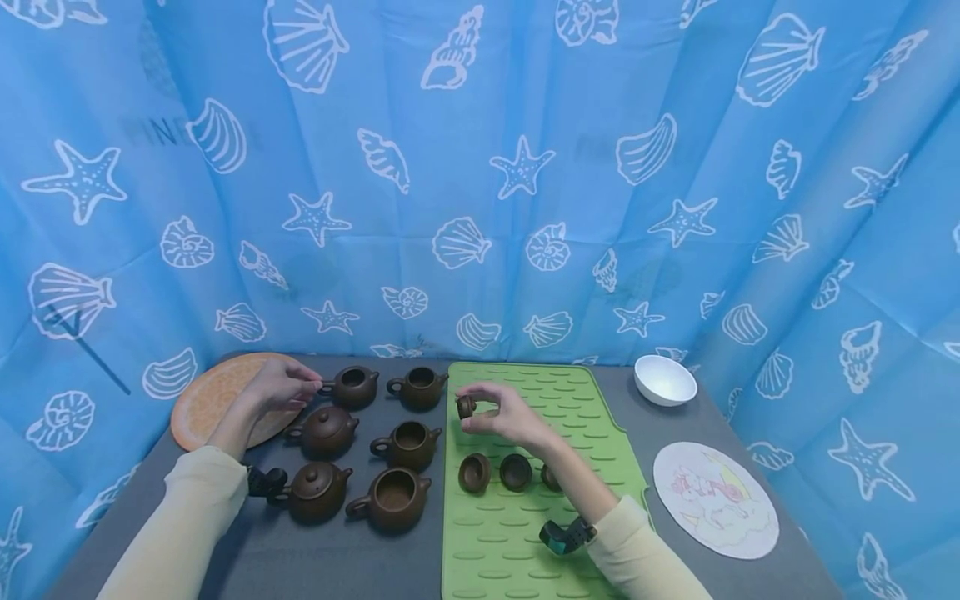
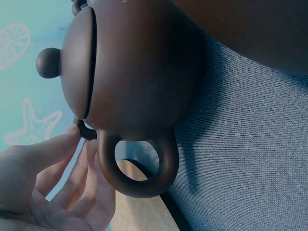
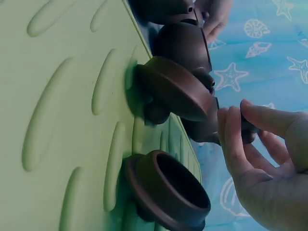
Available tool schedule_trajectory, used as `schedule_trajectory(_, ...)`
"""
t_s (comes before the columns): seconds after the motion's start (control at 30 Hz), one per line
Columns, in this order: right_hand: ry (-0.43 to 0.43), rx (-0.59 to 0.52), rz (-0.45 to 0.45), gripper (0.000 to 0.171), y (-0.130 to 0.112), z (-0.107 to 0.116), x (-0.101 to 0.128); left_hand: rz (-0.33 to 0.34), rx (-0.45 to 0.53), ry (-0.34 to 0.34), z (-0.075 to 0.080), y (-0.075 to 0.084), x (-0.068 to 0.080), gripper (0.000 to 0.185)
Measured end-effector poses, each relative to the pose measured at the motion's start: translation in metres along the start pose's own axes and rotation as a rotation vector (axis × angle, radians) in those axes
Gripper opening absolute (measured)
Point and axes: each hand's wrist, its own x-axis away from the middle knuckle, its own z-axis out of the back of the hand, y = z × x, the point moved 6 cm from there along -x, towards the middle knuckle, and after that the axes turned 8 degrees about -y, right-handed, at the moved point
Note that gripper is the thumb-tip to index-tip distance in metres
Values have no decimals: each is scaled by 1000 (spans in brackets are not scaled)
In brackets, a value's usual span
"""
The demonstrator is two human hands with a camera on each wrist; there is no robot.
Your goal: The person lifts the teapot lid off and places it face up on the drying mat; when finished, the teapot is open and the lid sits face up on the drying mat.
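Your right hand (image 1: 510,417) pinched a small lid (image 1: 466,407) above the green mat (image 1: 480,575), near its left edge, thumb and fingers closed to the lid's width. Your left hand (image 1: 281,387) pinched the handle (image 2: 85,134) of a lidless teapot (image 1: 356,393) near the table's (image 1: 300,562) far edge. Both pieces looked stiff, smooth and chippable, the lid light, probably best held by its rim. The teapot's long axis ran roughly along that edge, spout (image 1: 372,377) toward the mat; which way the lid faced was unclear.
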Motion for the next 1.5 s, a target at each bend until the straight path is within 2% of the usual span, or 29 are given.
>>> schedule_trajectory(0.13, 19, 23, -13, 52, 6, 1, 0, -4, -3, -6, 0, -1, 0, 30)
schedule_trajectory(0.43, -14, 106, -63, 46, 17, -3, -5, -8, -17, -5, 1, -4, 0, 30)
schedule_trajectory(0.77, -39, 267, -56, 41, 20, -1, -5, -12, -4, -20, 1, -4, -3, 29)
schedule_trajectory(1.2, -62, 248, -67, 46, 21, -4, -4, 21, 1, -18, 1, -2, 0, 29)
schedule_trajectory(1.5, -68, 214, -51, 50, 22, -1, 3, -8, -4, -30, 2, -1, 0, 28)
